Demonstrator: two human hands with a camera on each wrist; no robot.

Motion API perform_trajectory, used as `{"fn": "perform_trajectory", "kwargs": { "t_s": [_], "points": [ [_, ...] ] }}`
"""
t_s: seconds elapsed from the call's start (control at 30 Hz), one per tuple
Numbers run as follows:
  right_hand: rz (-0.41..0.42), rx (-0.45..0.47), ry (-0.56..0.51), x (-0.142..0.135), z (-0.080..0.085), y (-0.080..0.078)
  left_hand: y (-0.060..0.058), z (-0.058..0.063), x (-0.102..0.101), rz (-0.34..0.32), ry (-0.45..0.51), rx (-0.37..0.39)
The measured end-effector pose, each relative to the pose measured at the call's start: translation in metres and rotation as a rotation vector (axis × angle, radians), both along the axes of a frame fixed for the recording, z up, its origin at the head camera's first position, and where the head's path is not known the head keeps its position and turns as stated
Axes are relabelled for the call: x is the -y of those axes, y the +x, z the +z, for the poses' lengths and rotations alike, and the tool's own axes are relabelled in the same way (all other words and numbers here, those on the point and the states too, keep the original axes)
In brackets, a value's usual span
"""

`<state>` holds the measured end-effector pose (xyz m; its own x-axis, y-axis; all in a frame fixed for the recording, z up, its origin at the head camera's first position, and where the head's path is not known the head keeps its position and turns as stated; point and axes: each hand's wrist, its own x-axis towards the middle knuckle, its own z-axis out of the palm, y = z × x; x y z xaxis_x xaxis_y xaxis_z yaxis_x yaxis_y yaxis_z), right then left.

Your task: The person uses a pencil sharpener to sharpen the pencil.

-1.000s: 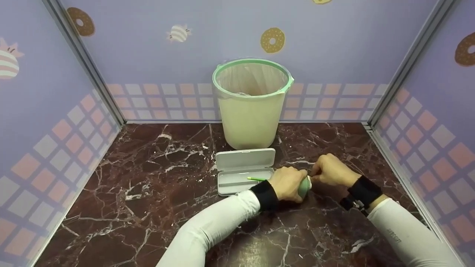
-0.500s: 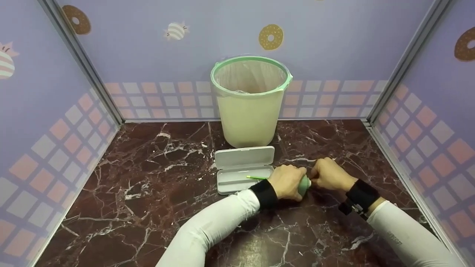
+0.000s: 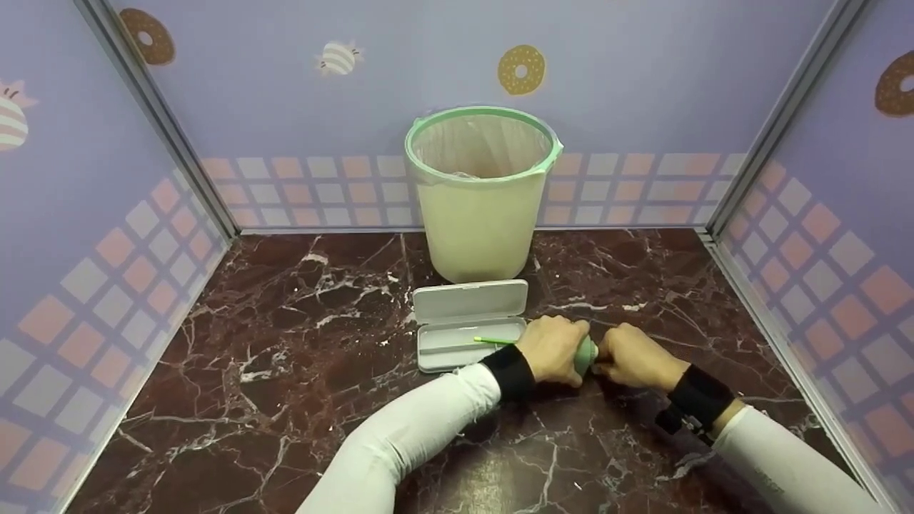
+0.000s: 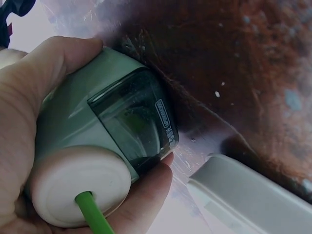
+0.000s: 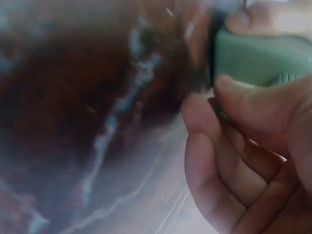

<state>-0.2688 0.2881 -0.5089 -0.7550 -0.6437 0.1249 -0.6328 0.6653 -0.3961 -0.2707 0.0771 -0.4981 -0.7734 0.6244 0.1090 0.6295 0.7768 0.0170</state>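
Observation:
My left hand (image 3: 553,350) grips a green pencil sharpener (image 4: 73,117) with a dark clear shavings window, lying on its side just above or on the table. A green pencil (image 4: 92,212) sticks out of the hole in its pale round face. In the head view the pencil's bright end (image 3: 485,340) reaches over an open white pencil case (image 3: 457,350). At the sharpener's other end, my right hand (image 3: 635,357) pinches the crank handle (image 5: 219,108) between thumb and forefinger; most of the crank is hidden by the fingers.
A pale green bin (image 3: 482,228) with a clear liner stands behind the pencil case, near the back wall. The case lid (image 3: 471,303) is raised. Dark red marbled tabletop (image 3: 285,400) with small white crumbs lies around, and patterned walls close in three sides.
My right hand has shifted slightly down and nearer, turning at the sharpener's crank end. My left hand, the sharpener and the pencil stay nearly in place.

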Motion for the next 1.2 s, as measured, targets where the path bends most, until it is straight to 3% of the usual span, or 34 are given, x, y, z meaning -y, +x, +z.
{"fn": "perform_trajectory", "kwargs": {
  "t_s": [0.2,0.43,0.87,1.2],
  "points": [
    [0.039,-0.098,0.01,0.001,-0.002,0.007,0.001,-0.002,0.0,0.013,0.003,0.002],
    [0.077,-0.139,0.019,0.002,-0.003,0.012,0.002,-0.003,-0.001,0.021,0.007,0.019],
    [0.151,-0.108,0.039,0.0,0.011,0.02,0.004,-0.002,-0.003,0.027,-0.003,0.024],
    [0.178,-0.066,0.063,0.006,0.049,0.025,0.0,0.003,-0.001,0.026,-0.011,0.03]
  ]
}}
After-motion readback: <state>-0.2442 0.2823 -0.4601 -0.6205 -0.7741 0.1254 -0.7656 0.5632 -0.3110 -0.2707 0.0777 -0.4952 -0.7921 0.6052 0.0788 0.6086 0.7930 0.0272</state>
